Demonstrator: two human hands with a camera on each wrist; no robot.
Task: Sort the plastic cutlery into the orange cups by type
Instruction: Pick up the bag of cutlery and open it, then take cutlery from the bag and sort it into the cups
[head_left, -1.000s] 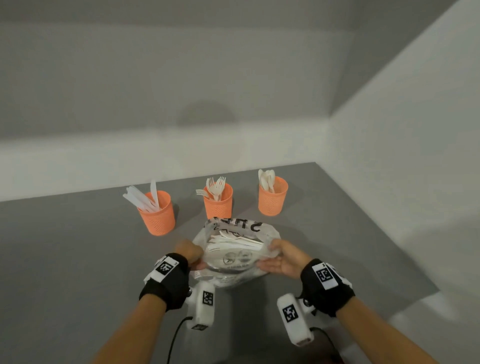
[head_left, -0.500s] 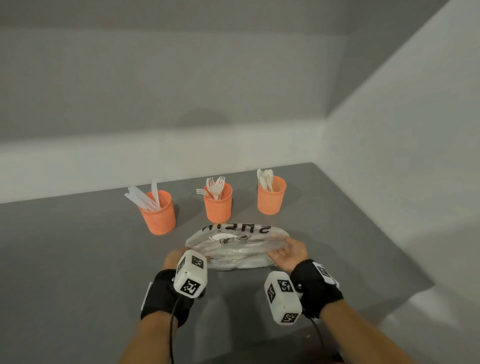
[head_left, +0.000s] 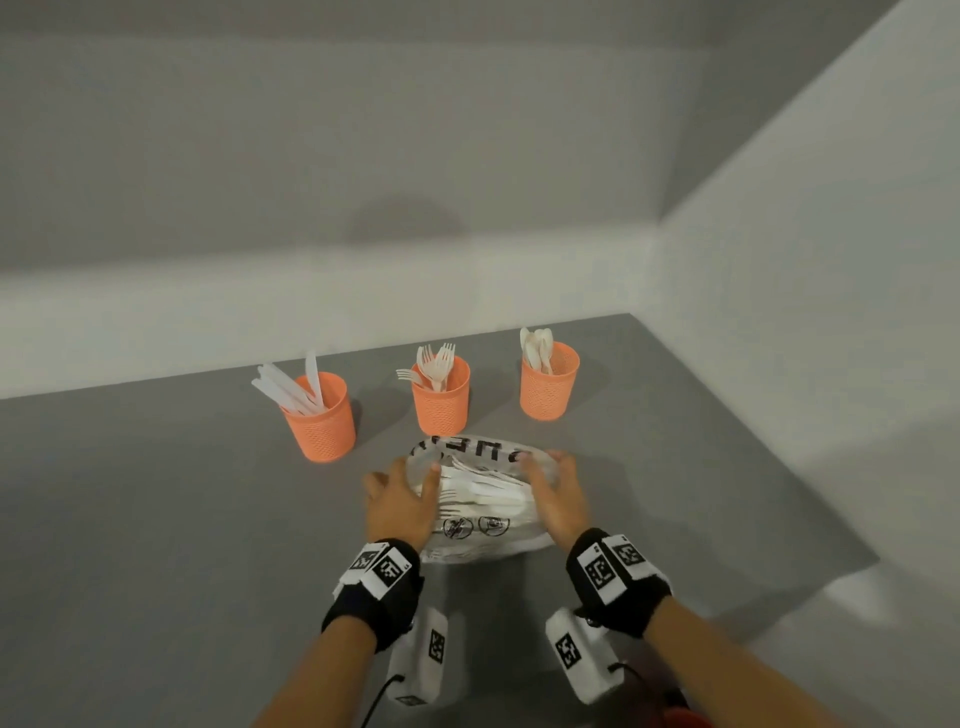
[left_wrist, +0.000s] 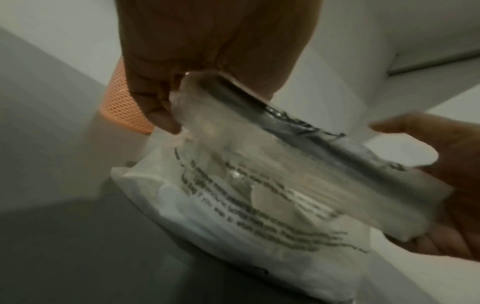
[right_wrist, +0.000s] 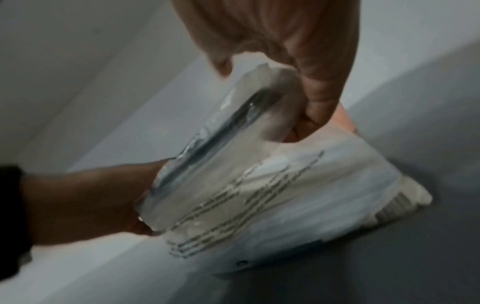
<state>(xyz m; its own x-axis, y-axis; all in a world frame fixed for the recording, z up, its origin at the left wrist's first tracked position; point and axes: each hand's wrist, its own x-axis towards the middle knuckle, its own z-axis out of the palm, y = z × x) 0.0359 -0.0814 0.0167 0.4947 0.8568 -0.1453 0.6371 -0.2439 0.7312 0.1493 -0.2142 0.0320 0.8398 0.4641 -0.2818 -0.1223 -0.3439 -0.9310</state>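
Note:
A clear plastic bag (head_left: 480, 525) with black print holds several white cutlery pieces (head_left: 483, 491) and lies on the grey table (head_left: 156, 545). My left hand (head_left: 400, 499) grips the bag's left top edge; my right hand (head_left: 556, 493) grips its right top edge. Both wrist views show the bag (left_wrist: 272, 195) (right_wrist: 246, 185) pinched at its rim, blurred. Behind stand three orange cups: the left cup (head_left: 321, 418) holds knives, the middle cup (head_left: 441, 397) forks, the right cup (head_left: 549, 382) spoons.
Grey walls close the table at the back and on the right (head_left: 779, 364). The table's near right corner ends at about (head_left: 878, 561). A red object (head_left: 685, 719) shows at the bottom edge.
The hands turned palm-down over the bag's top edge; half a second ago they held it stretched flat from the near side. The bag's mouth now faces away, toward the cups.

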